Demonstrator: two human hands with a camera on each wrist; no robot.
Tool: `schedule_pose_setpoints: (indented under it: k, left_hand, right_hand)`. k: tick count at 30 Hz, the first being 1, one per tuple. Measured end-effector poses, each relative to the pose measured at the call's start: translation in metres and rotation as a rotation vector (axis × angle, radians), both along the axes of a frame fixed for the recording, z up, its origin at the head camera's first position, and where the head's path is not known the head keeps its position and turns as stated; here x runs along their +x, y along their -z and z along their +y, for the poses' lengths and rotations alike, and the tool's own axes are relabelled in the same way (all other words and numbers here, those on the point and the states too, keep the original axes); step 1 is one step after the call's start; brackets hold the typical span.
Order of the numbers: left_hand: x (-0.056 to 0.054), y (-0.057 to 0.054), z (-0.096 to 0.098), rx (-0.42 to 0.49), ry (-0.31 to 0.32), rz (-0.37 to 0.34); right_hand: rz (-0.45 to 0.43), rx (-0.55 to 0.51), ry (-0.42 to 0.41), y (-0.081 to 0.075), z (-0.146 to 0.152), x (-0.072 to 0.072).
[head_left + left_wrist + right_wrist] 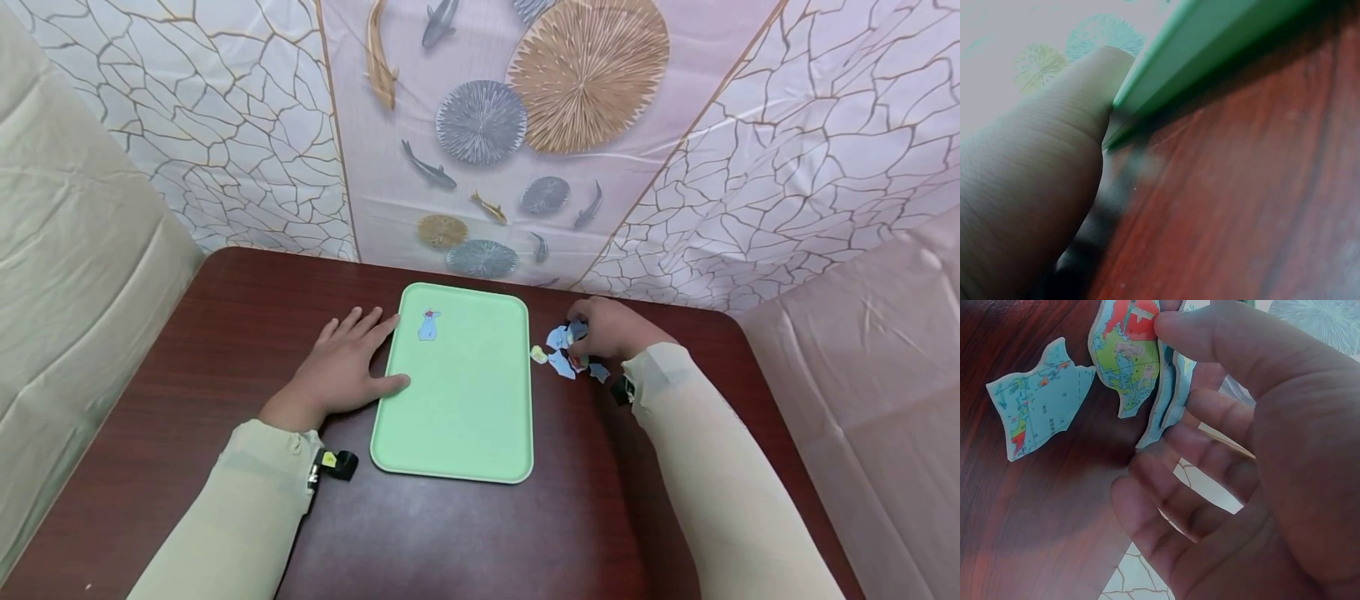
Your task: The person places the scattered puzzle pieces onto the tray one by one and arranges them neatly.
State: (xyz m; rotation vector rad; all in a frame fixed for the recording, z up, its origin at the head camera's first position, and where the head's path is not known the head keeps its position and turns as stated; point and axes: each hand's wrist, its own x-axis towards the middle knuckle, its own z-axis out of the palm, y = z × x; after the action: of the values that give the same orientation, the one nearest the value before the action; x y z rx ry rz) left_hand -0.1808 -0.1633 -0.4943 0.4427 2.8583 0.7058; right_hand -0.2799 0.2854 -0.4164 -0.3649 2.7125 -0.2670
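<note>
A light-green tray (pixel 457 417) lies on the table, with one pale-blue map puzzle piece (pixel 427 327) near its upper left corner. My left hand (pixel 341 367) rests spread at the tray's left side, its thumb (pixel 1079 94) over the rim. Right of the tray, my right hand (pixel 611 327) reaches into a small pile of map puzzle pieces (pixel 560 364). In the right wrist view, the thumb (pixel 1191 328) presses on a red and green map puzzle piece (pixel 1129 362), with the fingers curled behind the stacked pieces. The hand partly hides the pile.
Another pale-blue map piece (pixel 1047 403) lies apart on the wood, and a small yellow-green piece (pixel 538 354) sits close to the tray's right rim. The dark red-brown table (pixel 465 542) meets a patterned cloth backdrop (pixel 480 192) at the back, with plain cloth on both sides.
</note>
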Motion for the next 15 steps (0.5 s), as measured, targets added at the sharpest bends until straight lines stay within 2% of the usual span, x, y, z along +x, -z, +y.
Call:
schedule_pose_setpoints:
  k: [6,15]
  left_hand:
    - [-0.0002,0.0008,0.0003,-0.004,-0.002,0.004]
    - [0.0020,-0.0038,0.0012,0.006,-0.001,0.009]
  right_hand:
    - [-0.009,-0.004,-0.006,-0.0003,-0.0016,-0.0002]
    - [0.011,0.010,-0.037,-0.0008,-0.0040,-0.0003]
